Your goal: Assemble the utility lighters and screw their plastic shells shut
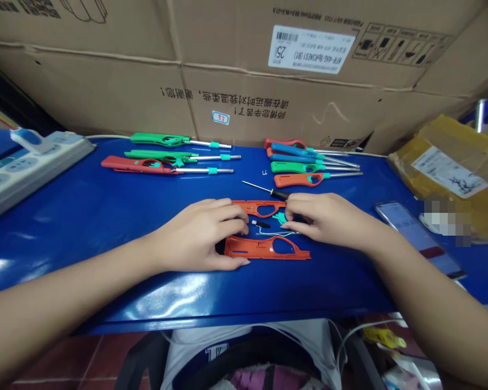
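Note:
Two orange lighter shell halves lie on the blue table [85, 216]. My left hand [199, 235] rests over the left ends of both, its thumb under the near half [268, 248] and its fingers curled on the far half [258, 207]. My right hand [329, 219] pinches at small inner parts between the halves: a teal trigger piece [280, 218], a black-tipped part [261, 223] and thin wires [274, 233]. A small black-handled screwdriver [266, 189] lies just behind the halves.
Three long lighters, green and red, lie at the back left [166, 157]. Several more in red, blue, green and orange lie at the back right [305, 165]. A power strip [28, 162] is at the left, a phone [418, 235] and a yellow parcel [447, 168] at the right. Cardboard boxes [244, 70] form a wall behind.

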Tool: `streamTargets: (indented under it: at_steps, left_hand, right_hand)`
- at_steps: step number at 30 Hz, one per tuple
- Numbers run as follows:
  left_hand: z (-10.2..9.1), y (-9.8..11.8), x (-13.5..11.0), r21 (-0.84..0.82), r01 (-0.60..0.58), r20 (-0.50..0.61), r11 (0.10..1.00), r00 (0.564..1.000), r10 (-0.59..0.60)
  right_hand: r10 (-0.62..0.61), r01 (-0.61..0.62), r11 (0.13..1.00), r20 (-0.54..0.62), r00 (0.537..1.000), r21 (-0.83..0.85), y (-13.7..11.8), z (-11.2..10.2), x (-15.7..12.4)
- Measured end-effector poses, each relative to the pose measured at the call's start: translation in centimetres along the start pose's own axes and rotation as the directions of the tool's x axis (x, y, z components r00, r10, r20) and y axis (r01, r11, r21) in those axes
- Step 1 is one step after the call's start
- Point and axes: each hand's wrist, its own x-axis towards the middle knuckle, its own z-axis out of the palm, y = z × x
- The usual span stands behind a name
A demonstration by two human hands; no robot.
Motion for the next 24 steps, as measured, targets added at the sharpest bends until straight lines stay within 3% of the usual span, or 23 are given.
streamTargets:
  at_steps: [4, 9, 12, 16, 24]
  left_hand:
    - [-0.9, -0.3, -0.1, 0.032, 0.014, -0.022, 0.999, 1.0, -0.014]
    - [-2.5, -0.7, -0.1, 0.144, 0.094, 0.016, 0.985, 0.995, -0.098]
    - [-3.0, -1.0, -0.3, 0.18, 0.144, 0.063, 0.973, 0.985, -0.158]
    - [-2.6, -1.1, -0.3, 0.146, 0.169, 0.082, 0.975, 0.98, -0.183]
    - [-1.2, -0.8, 0.1, 0.233, 0.122, -0.057, 0.965, 0.992, -0.112]
  right_hand:
    - [0.018, -0.021, 0.999, -0.078, 0.997, -0.034, -0.2, 0.2, 0.0]
    - [-0.057, 0.065, 0.997, -0.203, 0.977, 0.031, -1.0, 1.3, 0.6]
    - [-0.09, 0.095, 0.995, -0.199, 0.976, 0.016, -1.5, 2.1, 1.2]
    - [-0.078, 0.079, 0.997, -0.176, 0.981, 0.0, -1.8, 2.7, 1.6]
    - [-0.078, 0.082, 0.997, -0.235, 0.969, 0.011, -2.6, 2.5, 1.8]
